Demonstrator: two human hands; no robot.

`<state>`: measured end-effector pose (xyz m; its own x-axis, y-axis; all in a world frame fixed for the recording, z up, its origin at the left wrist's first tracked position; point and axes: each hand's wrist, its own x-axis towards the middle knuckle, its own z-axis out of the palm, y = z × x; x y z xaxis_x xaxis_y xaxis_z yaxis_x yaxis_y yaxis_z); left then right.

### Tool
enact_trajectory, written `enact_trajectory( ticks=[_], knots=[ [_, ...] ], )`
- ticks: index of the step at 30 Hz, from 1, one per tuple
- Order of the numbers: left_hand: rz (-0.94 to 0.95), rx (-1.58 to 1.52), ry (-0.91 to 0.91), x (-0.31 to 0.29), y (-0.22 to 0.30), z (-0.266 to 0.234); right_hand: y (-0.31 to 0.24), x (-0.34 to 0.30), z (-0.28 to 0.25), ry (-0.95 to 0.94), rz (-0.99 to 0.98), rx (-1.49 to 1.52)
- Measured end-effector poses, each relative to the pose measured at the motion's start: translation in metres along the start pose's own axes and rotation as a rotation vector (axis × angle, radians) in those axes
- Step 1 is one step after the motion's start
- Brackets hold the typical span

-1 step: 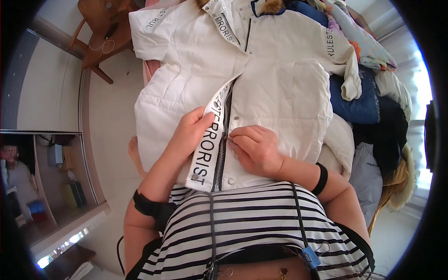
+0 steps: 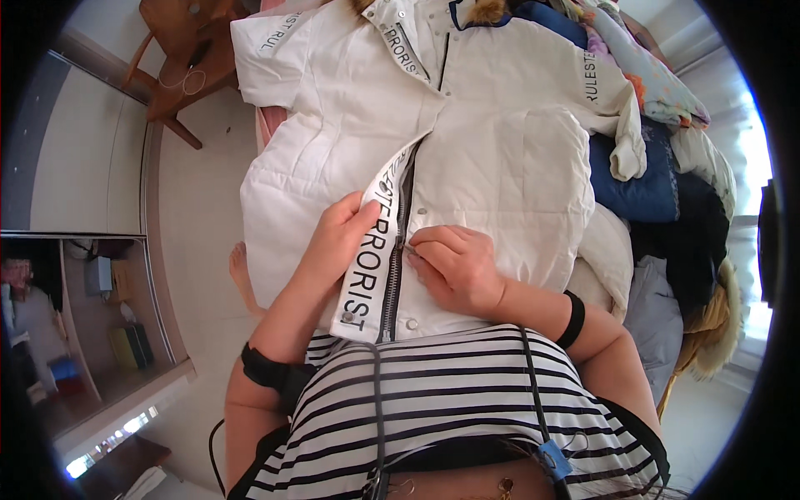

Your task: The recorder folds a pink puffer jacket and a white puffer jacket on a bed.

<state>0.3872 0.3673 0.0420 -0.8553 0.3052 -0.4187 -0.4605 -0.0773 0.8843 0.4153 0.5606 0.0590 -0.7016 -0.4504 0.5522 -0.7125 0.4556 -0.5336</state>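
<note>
On my feed the white jacket lies front up on a pink-covered surface, spanning most of it; its hem reaches the near edge, against the wearer's striped top. I have the left hand pinching the jacket's front flap, thumb on top, fingers partly hidden beneath. The right hand is curled, its thumb and forefinger closed at the zipper; a small metal bit shows at the fingertips, but I can't tell how firmly it is gripped.

I can read bold black capitals running lengthwise along the flap, with more on both upper sleeves and on a band near the collar. The shell looks like smooth, padded woven fabric, softly creased, with curved seams on the front panel. The zipper has toothed edges on dark tape, and round metal snaps dot the front. Brown fur and dark blue trim show at the collar. Along the surface's right edge, I see heaped clothes, including a grey garment and a tan one with pale fur.
</note>
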Motion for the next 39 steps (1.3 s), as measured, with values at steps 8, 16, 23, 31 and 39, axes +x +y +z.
enact_trajectory(
  ticks=[8, 16, 23, 31, 39],
  knots=[
    [0.123, -0.522, 0.037, -0.001, -0.016, -0.001, 0.004, -0.004, 0.0, -0.01, 0.18, 0.153],
    [0.052, -0.437, 0.021, -0.006, -0.006, 0.004, 0.002, 0.015, -0.002, -0.119, 0.165, 0.048],
    [0.103, 0.143, -0.119, -0.028, -0.003, 0.005, 0.016, 0.021, 0.006, -0.167, 0.058, 0.013],
    [0.018, -0.119, -0.153, -0.048, 0.01, 0.006, 0.038, 0.043, 0.004, -0.177, 0.2, -0.032],
    [-0.016, -0.087, -0.248, -0.056, 0.01, -0.004, 0.109, 0.086, 0.005, -0.332, 0.455, -0.233]
  ],
)
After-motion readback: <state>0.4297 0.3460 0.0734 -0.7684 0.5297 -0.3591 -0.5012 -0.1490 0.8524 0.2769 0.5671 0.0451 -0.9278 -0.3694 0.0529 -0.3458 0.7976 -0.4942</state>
